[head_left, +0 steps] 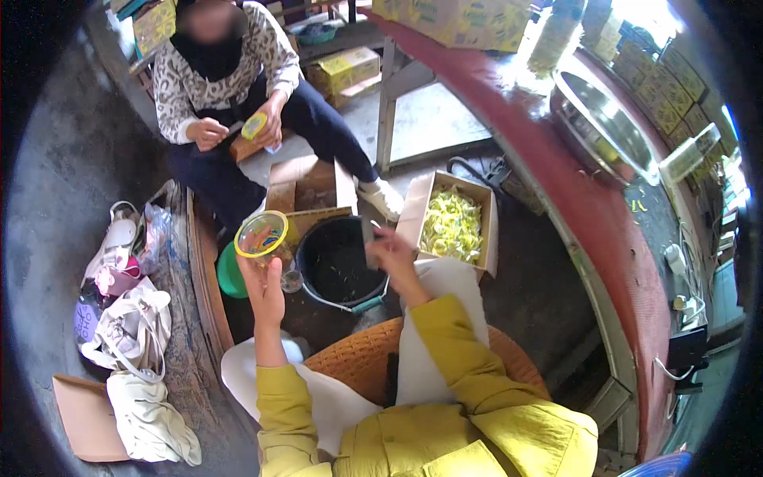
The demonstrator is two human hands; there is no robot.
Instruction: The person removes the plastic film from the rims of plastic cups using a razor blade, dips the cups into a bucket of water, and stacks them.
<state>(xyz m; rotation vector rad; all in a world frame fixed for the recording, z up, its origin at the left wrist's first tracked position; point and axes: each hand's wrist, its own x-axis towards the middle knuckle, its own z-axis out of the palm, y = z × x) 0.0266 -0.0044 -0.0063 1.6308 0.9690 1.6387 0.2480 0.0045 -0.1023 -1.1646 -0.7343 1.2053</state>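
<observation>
My left hand (pixel 267 292) grips a clear round plastic tub (pixel 270 226) with a yellow rim and a printed lid or label, raised at the left of a black bucket (pixel 338 266). In my right hand (pixel 393 256) is a flat, grey, blade-like tool (pixel 369 242), upright above the bucket's right rim; its exact kind is too blurred to tell. My right fingers are closed around its lower end. The tub and the blade are apart. Dark inside, the bucket shows a few small scraps.
Opposite me sits a person (pixel 226 87) holding a similar yellow-topped tub (pixel 253 126). A carton of yellow-and-clear pieces (pixel 451 226) stands right of the bucket, an open carton (pixel 311 187) behind it. A red-topped table (pixel 548 143) carries a metal basin (pixel 600 127). Bags (pixel 127 318) lie left.
</observation>
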